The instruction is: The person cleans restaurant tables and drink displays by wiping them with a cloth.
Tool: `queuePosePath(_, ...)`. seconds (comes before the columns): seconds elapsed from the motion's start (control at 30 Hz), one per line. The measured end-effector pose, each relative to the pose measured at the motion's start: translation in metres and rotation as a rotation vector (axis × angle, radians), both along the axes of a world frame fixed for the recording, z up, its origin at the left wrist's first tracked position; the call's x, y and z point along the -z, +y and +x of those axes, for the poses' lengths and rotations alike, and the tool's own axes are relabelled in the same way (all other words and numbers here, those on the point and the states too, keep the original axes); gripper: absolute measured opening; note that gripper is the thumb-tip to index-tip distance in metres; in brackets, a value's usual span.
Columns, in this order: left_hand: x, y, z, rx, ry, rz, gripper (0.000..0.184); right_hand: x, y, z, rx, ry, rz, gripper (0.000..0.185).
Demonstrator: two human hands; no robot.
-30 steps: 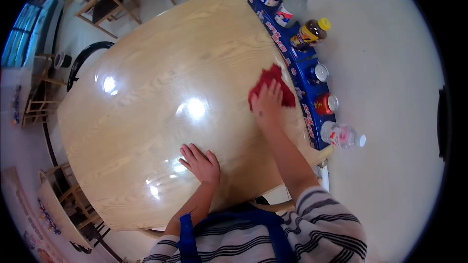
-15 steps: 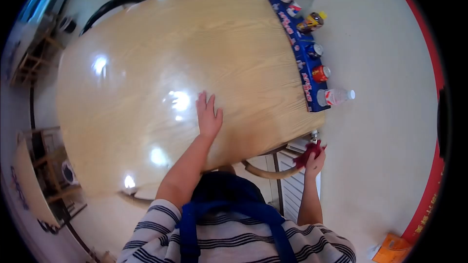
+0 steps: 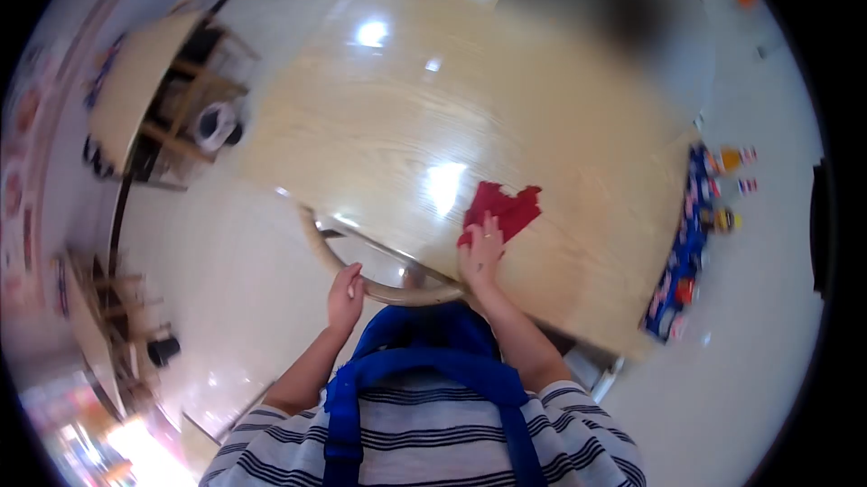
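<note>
head view: right hand [image 3: 481, 254] lies fingers spread on red cloth [image 3: 506, 213] over table [image 3: 578, 162]; left hand [image 3: 346, 296], loosely curled, nears chair [image 3: 408, 296].

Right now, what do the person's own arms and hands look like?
The left hand and right hand wear no gloves. There seems to be a ring on the right one. The short sleeves are white with thin dark stripes, leaving both forearms bare.
</note>
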State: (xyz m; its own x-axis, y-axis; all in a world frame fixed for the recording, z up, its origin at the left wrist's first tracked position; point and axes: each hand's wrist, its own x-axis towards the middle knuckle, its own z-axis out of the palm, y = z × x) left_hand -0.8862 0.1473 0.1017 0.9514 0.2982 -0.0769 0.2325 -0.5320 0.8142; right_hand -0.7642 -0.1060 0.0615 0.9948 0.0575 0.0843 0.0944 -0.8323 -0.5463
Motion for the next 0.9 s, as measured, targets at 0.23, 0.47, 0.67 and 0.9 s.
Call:
queuePosePath(0.23, 0.008, 0.008, -0.124, -0.731, 0.301, 0.034, 0.025, 0.025, 0.045, 0.038, -0.65, -0.184, 0.115, 0.028)
queuePosePath(0.47, 0.121, -0.025, -0.289, -1.097, 0.452, -0.113, 0.022, 0.027, 0.01, 0.049, -0.711, -0.142, -0.065, 0.036)
queuePosePath(0.67, 0.193, -0.025, -0.377, -0.64, 1.032, 0.031, 0.018, 0.056, 0.039, 0.047, -0.375, -0.341, -0.167, 0.043)
queuePosePath(0.9, 0.137, 0.025, -0.389, -1.967, -0.055, -1.035, 0.021, 0.043, 0.166, 0.027, -0.357, -0.055, -0.1, 0.031)
